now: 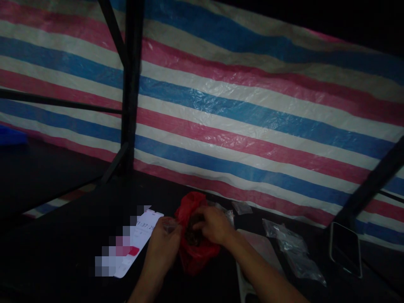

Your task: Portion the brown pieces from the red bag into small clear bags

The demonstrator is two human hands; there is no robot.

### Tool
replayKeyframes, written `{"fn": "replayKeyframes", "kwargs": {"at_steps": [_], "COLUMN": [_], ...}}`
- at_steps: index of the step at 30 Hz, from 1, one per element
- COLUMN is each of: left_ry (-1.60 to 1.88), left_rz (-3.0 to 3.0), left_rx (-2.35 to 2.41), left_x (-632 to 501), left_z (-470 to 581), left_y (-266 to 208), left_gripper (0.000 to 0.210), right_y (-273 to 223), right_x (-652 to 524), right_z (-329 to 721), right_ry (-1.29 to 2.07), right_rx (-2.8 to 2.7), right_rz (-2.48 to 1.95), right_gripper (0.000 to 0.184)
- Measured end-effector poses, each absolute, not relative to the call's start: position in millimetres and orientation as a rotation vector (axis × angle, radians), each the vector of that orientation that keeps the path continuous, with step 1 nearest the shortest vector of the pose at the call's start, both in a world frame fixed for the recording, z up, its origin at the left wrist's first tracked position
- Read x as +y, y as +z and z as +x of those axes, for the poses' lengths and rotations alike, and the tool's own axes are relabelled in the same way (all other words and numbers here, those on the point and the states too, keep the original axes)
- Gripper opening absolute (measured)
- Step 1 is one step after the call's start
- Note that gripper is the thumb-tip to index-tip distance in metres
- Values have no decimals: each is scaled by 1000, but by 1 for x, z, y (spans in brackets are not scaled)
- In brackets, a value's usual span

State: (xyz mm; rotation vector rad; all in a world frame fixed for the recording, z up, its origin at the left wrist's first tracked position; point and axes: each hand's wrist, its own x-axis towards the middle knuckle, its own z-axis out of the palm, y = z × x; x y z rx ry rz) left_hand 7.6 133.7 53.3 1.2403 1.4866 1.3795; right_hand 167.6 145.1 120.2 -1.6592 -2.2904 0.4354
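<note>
Low in the frame, just right of centre, a red bag of thin, crinkled plastic lies on a dark table, its long axis running roughly up and down the frame with the open mouth toward the top. The right hand reaches into that mouth, fingers curled onto a dark, lumpy mass inside (too dim to tell what it is). The left hand, just left of the bag, pinches a small clear pouch between thumb and fingers, touching the bag's edge. Left of it lies a flat white phone with a lit screen, partly pixelated. To the right, lower frame, are crumpled clear bags, glossy and limp; a smaller one sits above them. A pale flat sheet is partly hidden by the right forearm. At the far right a dark phone lies face up. Behind everything hangs a woven tarp striped red, white and blue, crossed by a black post in the upper left.
</note>
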Motion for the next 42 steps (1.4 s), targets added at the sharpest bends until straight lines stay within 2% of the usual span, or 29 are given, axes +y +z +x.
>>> {"fn": "replayKeyframes", "kwargs": {"at_steps": [6, 11, 14, 20, 23, 29, 34, 38, 42], "left_ry": [1473, 1443, 1393, 1366, 1387, 1513, 1757, 1799, 1768], "left_rz": [1411, 1637, 1695, 1696, 1668, 1631, 1567, 1588, 1532], "left_rx": [1524, 1482, 1463, 1456, 1453, 1421, 1440, 1390, 1419], "left_x": [123, 113, 112, 113, 114, 112, 110, 106, 103], "left_z": [7, 7, 10, 14, 13, 15, 21, 37, 41], "left_y": [60, 67, 66, 62, 58, 59, 66, 64, 70], "left_gripper": [18, 17, 16, 15, 11, 9, 35, 59, 50], "right_y": [113, 136, 154, 169, 169, 159, 144, 139, 136], "right_x": [138, 121, 109, 95, 95, 101, 91, 71, 68], "right_z": [183, 189, 179, 152, 151, 165, 161, 148, 153], "right_ry": [820, 887, 704, 40, -30, 24, 244, 515, 594], "right_rx": [-2070, -1960, -2043, -2431, -2417, -2262, -2045, -1776, -1624], "right_rz": [-1468, -1319, -1303, -1298, -1347, -1541, -1488, -1366, -1323], "right_gripper": [27, 29, 30, 33, 27, 32, 40, 23, 12]}}
